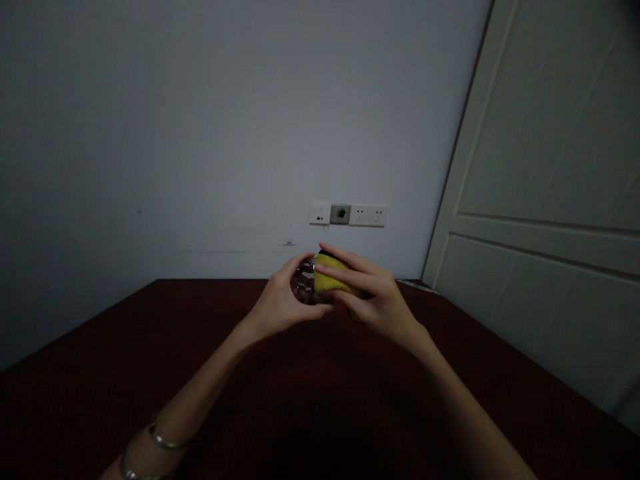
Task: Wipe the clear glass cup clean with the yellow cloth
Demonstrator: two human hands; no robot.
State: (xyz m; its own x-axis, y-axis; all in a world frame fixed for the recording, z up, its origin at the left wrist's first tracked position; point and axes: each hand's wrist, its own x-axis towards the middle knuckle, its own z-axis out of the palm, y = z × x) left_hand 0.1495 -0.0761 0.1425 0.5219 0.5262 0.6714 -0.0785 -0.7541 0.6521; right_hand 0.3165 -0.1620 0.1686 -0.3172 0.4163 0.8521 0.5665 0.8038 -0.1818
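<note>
A small clear glass (303, 285) lies on its side in my left hand (281, 298), with the thumb below and the fingers over the top. My right hand (377, 293) grips a yellow sponge (331, 278) that has a dark strip along its upper edge. The sponge presses against the right end of the glass, where the mouth or base is hidden behind it. Both hands meet above the far part of the dark red table (210, 360). Fingers cover much of both things.
Behind the hands stands a pale wall (225, 133) with a row of sockets (367, 215) low on it. A light panelled door (545, 200) borders the table on the right. Some thin flat thing (417, 286) lies near the table's far right corner.
</note>
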